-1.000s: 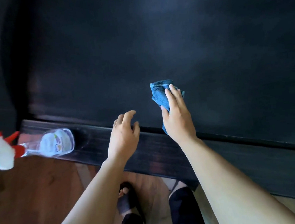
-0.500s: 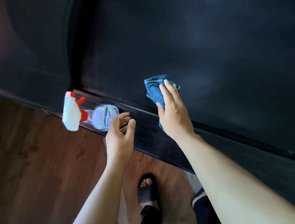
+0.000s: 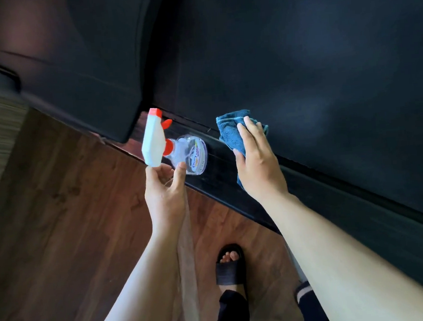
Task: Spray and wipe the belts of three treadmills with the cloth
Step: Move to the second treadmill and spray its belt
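Observation:
A clear spray bottle with a white and red trigger head stands on the treadmill's black side rail. My left hand is right below it, fingers apart, with fingertips touching the head and the bottle's side. My right hand lies flat on a folded blue cloth, pressing it where the rail meets the dark belt. The cloth's lower part is hidden under my palm.
The treadmill's black motor cover rises at the upper left. Brown wooden floor lies to the left and below. My feet in black slippers stand close beside the rail.
The view has swung left. My left hand has moved up to the spray bottle and now touches it. My right hand stays on the cloth at the belt's edge.

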Motion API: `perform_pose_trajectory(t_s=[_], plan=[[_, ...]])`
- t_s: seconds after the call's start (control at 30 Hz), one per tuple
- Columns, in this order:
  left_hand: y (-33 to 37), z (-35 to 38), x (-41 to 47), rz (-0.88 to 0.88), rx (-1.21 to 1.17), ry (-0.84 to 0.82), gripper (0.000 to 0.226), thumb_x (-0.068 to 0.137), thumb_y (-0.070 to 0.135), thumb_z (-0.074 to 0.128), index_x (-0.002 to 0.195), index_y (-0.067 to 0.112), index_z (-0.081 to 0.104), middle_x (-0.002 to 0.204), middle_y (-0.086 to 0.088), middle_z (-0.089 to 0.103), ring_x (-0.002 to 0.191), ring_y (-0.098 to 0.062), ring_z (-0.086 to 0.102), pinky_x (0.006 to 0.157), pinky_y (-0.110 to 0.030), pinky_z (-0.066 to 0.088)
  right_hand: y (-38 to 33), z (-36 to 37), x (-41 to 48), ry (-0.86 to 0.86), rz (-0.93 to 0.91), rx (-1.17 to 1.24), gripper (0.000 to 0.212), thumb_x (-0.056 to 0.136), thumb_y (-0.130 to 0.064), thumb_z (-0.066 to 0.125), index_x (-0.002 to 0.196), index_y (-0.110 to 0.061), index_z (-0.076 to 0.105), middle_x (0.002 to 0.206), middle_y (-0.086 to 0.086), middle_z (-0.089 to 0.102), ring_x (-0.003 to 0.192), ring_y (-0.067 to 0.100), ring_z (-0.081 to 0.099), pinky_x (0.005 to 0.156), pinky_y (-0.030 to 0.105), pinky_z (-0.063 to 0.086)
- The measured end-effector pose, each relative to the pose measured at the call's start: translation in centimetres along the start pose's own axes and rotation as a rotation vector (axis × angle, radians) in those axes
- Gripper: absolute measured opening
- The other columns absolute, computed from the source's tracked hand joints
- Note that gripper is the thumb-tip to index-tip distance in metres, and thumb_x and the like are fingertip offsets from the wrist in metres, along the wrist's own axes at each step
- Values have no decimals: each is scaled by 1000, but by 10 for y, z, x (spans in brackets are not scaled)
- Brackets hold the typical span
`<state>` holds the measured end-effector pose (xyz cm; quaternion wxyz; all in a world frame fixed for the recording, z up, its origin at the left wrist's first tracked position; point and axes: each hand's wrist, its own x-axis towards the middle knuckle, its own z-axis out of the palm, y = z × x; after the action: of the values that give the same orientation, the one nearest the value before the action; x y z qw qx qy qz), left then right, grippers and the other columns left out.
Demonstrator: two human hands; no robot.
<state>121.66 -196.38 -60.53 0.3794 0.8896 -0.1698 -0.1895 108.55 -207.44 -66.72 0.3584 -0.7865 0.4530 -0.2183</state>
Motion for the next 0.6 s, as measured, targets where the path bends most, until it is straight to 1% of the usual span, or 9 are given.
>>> perform_pose_trajectory(t_s=[0.07,0.13,0.17,0.2,0.27,0.33,0.4,0.53,0.6], plan=[[0,-5,9,30,-26,-13,32,88,36,74,102,17,51,96,-4,57,78,4,55,68,-8,42,-5,4,2,-6,-10,1,53,93,-2,59,143,3,41,155,17,34,144,38,29,118,44,28],[0,-8,19,56,-102,-71,41,83,41,77,111,33,49,114,-9,59,99,-9,60,82,-18,50,-9,8,4,-5,-22,-1,54,93,-2,59,144,2,41,155,16,33,145,37,29,118,43,27],[0,-8,23,63,-152,-104,47,80,40,79,116,36,48,119,-9,59,105,-14,60,87,-24,52,-10,9,5,-3,-29,-3,54,93,-2,59,144,2,41,155,16,33,145,37,29,119,42,27],[3,-8,27,66,-200,-138,54,78,37,81,122,31,51,119,-6,60,106,-15,60,90,-28,53,-12,10,6,1,-35,-4,53,94,-2,59,144,2,41,155,16,33,144,37,29,119,42,27],[12,-6,36,73,-270,-201,66,75,32,84,126,5,52,109,-2,61,99,-16,58,90,-36,54,-14,12,6,3,-44,-2,52,94,-3,57,144,3,41,155,17,33,144,38,29,119,40,26],[21,-4,44,85,-335,-242,73,73,28,86,128,-5,50,103,1,61,96,-16,57,91,-41,54,-15,12,6,2,-51,0,51,95,-4,56,144,4,41,155,18,33,145,38,28,119,39,25],[29,-1,48,87,-384,-258,68,74,25,85,130,1,55,104,2,64,95,-15,59,91,-37,54,-14,11,5,4,-59,-5,51,96,-5,55,144,4,40,155,19,32,145,39,27,119,39,24],[36,5,43,156,-390,-276,34,82,30,78,113,23,67,106,-4,67,100,-27,63,96,-61,50,-14,8,0,20,-47,-18,49,96,-4,54,143,4,41,155,20,32,145,39,28,119,39,24],[38,8,37,207,-347,-262,33,86,29,74,118,23,66,108,-2,67,101,-26,63,93,-53,54,-15,4,-3,39,-36,-13,49,96,-4,54,142,4,42,154,20,33,144,39,29,119,38,25]])
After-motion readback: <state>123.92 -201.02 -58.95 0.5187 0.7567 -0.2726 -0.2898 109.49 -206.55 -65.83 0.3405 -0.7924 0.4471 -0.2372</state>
